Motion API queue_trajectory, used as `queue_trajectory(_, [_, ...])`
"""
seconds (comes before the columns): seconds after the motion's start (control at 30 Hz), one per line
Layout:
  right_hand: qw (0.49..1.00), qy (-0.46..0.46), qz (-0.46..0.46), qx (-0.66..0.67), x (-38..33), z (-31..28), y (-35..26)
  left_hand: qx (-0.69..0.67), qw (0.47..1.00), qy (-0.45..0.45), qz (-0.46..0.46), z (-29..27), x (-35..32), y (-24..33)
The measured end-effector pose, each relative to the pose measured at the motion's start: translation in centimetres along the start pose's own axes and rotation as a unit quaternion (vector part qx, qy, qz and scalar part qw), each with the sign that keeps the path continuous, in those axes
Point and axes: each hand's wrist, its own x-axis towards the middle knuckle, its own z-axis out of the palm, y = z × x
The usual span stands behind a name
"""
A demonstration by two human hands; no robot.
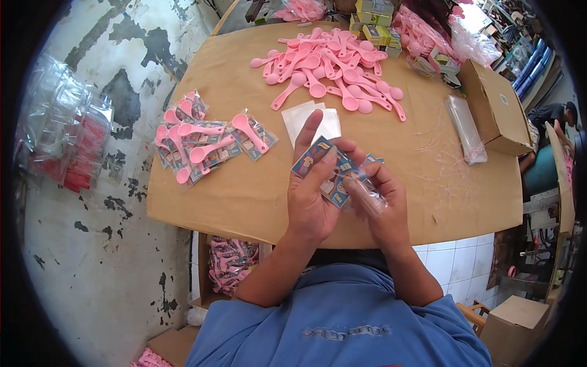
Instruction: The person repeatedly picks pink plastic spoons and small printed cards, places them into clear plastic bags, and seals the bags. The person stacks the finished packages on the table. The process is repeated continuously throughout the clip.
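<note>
Close in front of me, above the near edge of the brown-covered table (263,208), both my hands meet around a small blue printed card (312,158). My left hand (313,205) pinches the card between thumb and fingers, its index finger pointing up. Bunched clear plastic, apparently a small bag (369,197), is gripped by my right hand (391,214). A further bit of blue card shows behind the right fingers. Whether the card is partly inside the plastic I cannot make out. Just beyond my hands lie white translucent sheets or bags (330,122).
A heap of pink scoops (318,67) covers the far middle. Bagged scoops with cards (205,144) lie at the left. On the right are a stack of clear bags (466,128) and a cardboard box (495,107). Below the table, a box holds packed scoops (232,263). Another person (550,116) sits far right.
</note>
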Motion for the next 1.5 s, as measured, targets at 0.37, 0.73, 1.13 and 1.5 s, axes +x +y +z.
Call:
queue_trajectory(0.37, [0.926,0.025,-0.274,-0.26,0.8,-0.1,-0.7,-0.008,0.996,0.085,0.0,-0.7,0.1,0.7])
queue_trajectory(0.73, [0.721,0.106,-0.206,-0.653,12.3,-10.9,-2.9,-0.047,0.985,0.122,0.113,-3.8,0.5,4.1])
queue_trajectory(1.13, [0.946,-0.001,-0.059,-0.318,4.1,-8.5,-4.9,0.03,0.967,0.135,0.213,-4.6,1.5,5.3])
queue_trajectory(1.5, [0.991,-0.112,0.024,-0.068,0.1,-3.1,-1.6,0.034,0.987,0.09,0.131,-2.6,1.1,2.3])
